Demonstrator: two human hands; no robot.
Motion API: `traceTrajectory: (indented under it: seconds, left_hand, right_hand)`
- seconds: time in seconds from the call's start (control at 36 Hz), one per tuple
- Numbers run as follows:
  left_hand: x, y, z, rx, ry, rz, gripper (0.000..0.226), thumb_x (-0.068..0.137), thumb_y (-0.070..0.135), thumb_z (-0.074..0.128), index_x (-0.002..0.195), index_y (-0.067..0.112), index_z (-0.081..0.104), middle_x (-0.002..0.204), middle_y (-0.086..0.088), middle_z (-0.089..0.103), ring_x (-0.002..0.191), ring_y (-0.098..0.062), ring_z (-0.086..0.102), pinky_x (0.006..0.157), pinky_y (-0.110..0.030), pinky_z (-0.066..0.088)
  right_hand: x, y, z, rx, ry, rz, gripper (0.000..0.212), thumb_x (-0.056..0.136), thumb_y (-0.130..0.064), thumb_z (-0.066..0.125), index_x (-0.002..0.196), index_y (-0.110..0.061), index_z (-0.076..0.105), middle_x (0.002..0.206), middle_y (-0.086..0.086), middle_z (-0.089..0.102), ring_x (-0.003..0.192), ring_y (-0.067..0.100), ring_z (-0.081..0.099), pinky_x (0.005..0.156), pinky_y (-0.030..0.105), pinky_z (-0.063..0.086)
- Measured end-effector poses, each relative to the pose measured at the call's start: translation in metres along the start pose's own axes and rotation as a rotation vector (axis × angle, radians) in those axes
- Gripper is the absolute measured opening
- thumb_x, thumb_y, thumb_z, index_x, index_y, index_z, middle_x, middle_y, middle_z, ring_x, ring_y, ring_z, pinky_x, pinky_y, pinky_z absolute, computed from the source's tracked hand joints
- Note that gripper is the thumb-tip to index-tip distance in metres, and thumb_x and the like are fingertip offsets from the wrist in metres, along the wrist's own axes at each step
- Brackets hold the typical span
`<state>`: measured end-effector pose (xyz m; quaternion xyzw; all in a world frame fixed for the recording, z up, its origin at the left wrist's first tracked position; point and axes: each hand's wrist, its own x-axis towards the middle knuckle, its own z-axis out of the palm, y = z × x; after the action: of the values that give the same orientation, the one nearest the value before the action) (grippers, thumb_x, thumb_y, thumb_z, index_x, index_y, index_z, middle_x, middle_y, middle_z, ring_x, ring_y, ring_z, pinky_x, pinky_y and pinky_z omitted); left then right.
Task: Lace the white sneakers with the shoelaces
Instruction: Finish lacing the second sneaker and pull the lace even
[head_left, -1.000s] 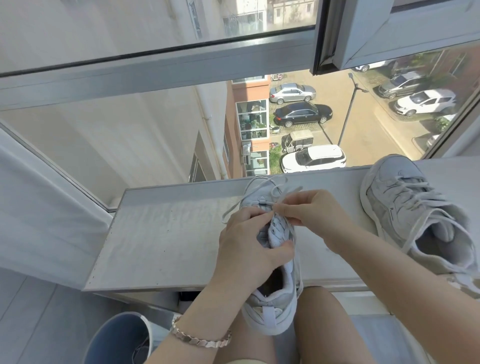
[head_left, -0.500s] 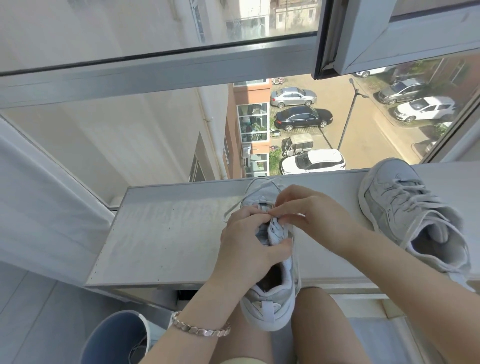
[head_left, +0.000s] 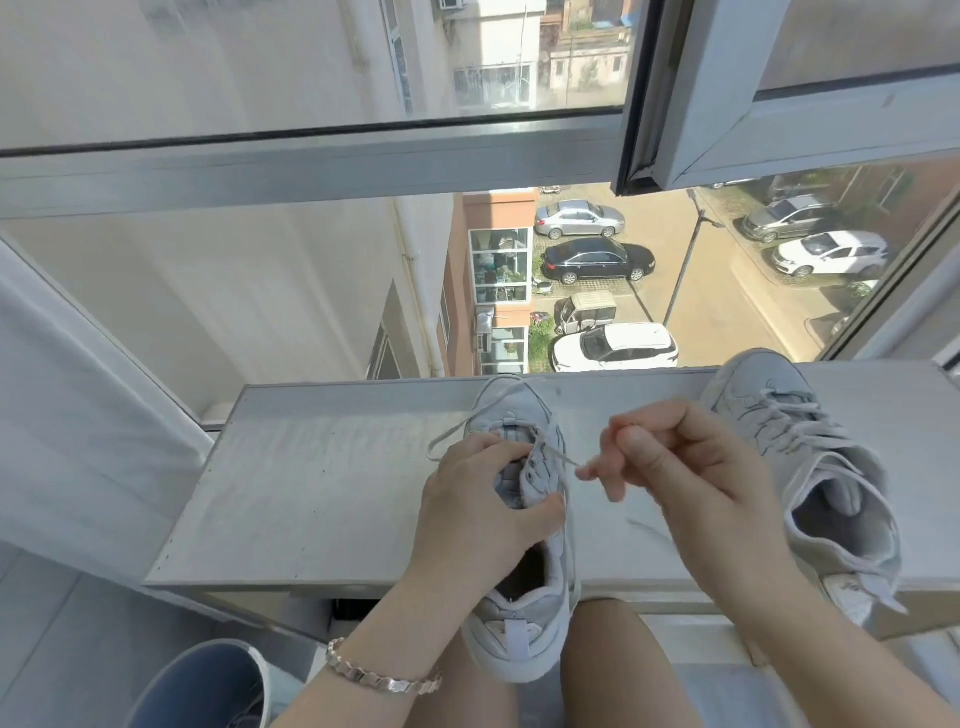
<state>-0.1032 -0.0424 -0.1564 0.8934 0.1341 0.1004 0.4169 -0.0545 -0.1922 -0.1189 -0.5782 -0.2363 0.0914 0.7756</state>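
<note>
A white sneaker (head_left: 519, 613) lies toe-away on the window ledge (head_left: 322, 488), its heel hanging over the near edge above my knees. My left hand (head_left: 478, 504) grips its tongue and upper at the eyelets. My right hand (head_left: 675, 467) is just right of the shoe and pinches the white shoelace (head_left: 563, 460), which runs taut from the eyelets to my fingers. The lace's other end (head_left: 447, 439) trails left over the ledge. A second white sneaker (head_left: 810, 467) with its lace threaded stands at the right of the ledge.
The window frame (head_left: 311, 161) and glass rise directly behind the ledge, with a street and parked cars far below. A blue bin (head_left: 208, 686) stands on the floor at lower left. A white curtain (head_left: 78, 405) hangs at the left.
My right hand has moved from the eyelets out to the right, drawing the lace through and pulling it taut. The left hand stays gripping the shoe.
</note>
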Motion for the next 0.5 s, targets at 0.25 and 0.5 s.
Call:
traceTrajectory:
  seconds: [0.25,0.5]
  left_hand:
    - [-0.001,-0.002,0.001,-0.008,0.01,-0.001,0.048,0.075,0.035,0.072,0.121,0.027,0.06,0.118,0.018,0.047,0.114,-0.001,0.04,0.097,-0.018,0.03]
    - [-0.001,0.002,0.001,0.002,0.03,-0.018,0.048,0.076,0.033,0.072,0.122,0.023,0.059,0.096,0.035,0.031,0.106,0.003,0.035,0.091,-0.014,0.025]
  right_hand:
    - [0.002,-0.054,-0.052,-0.616,-0.408,0.9,0.008,0.083,-0.009,0.066,0.079,-0.003,0.064,0.054,0.004,0.061,0.037,0.006,0.036,0.037,0.014,0.028]
    - [0.037,0.01,-0.012,-1.226,-0.238,0.313,0.031,0.093,-0.044,0.047,0.109,-0.022,0.062,0.118,-0.002,0.051,0.114,0.017,0.043,0.09,0.029,0.034]
